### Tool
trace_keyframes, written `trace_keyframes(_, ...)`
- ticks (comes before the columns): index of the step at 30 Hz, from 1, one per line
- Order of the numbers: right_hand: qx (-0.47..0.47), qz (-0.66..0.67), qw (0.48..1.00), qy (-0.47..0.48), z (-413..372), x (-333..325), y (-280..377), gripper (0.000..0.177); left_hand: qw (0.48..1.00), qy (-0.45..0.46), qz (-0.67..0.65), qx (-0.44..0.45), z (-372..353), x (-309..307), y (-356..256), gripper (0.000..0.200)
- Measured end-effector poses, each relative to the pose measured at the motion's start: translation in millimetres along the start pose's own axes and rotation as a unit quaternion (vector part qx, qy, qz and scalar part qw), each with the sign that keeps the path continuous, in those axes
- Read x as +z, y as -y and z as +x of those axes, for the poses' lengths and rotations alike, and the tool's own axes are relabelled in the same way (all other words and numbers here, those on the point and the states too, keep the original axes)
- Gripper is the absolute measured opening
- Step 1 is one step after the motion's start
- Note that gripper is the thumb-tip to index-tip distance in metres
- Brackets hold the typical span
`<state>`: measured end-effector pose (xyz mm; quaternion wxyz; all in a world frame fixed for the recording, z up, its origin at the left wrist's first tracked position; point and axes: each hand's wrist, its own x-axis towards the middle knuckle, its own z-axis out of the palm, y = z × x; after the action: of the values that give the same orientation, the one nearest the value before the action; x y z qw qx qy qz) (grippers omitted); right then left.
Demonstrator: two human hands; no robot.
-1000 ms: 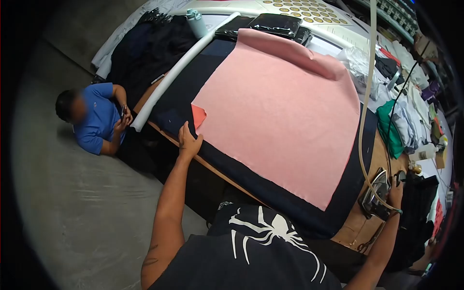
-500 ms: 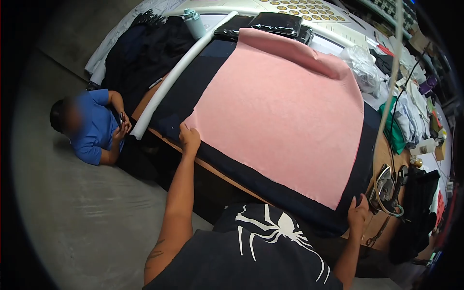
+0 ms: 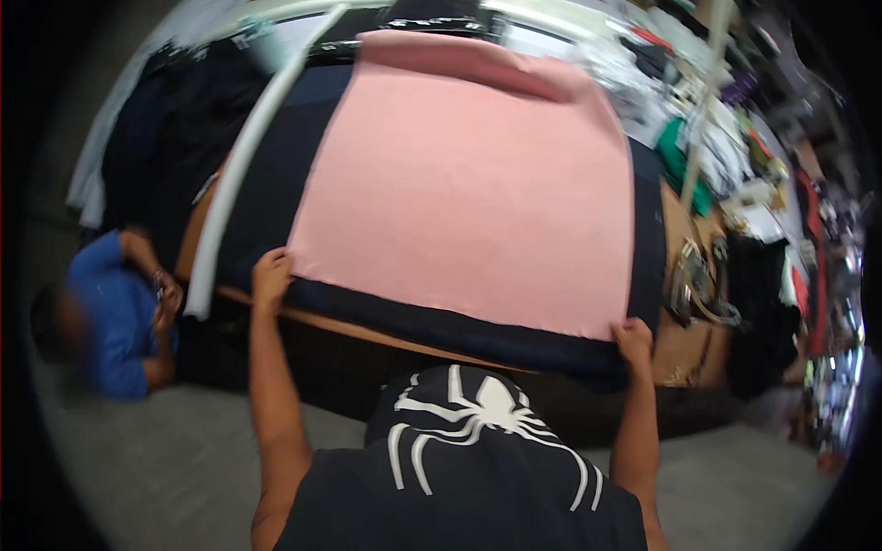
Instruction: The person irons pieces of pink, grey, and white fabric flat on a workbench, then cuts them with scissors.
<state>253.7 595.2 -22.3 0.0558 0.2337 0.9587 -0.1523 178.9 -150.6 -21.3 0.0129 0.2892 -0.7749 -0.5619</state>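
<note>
A large pink fabric piece (image 3: 469,193) lies over dark navy cloth (image 3: 266,174) on the table, its far edge curled up. My left hand (image 3: 272,280) is closed on the near left corner of the pink fabric, fingers pinched at the edge. At the near right corner, my right hand (image 3: 634,342) pinches the fabric between thumb and fingers. The near edge runs fairly straight between both hands, with a strip of navy cloth showing in front of it.
A long white tube (image 3: 241,170) lies along the left. An iron (image 3: 682,285) stands on the right beside black cloth (image 3: 763,312). Shiny black packages (image 3: 432,16) sit at the back. A person in a blue shirt (image 3: 115,312) is at the left.
My right hand has moved from beside the navy cloth onto the pink fabric's near right corner. My left hand stays at the left corner. The head view has turned, blurring the edges.
</note>
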Motion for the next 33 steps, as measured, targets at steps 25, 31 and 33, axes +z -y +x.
trace_keyframes(25, 0.085, 0.423, 0.897, 0.098, -79.9, -43.2, -33.8, 0.026, 0.994, 0.047, 0.093, 0.026, -65.3, -3.0, 15.7, 0.02)
trace_keyframes(31, 0.082, 0.352, 0.93, 0.073, -114.8, -19.8, -54.7, 0.02, 0.99, 0.024, 0.127, 0.059, -81.7, -19.8, 50.9, 0.017)
trace_keyframes(33, 0.02, 0.22, 0.975, 0.028, -116.5, -19.9, -54.9, 0.021, 0.99, 0.018, 0.131, 0.057, -79.9, -21.2, 56.8, 0.017)
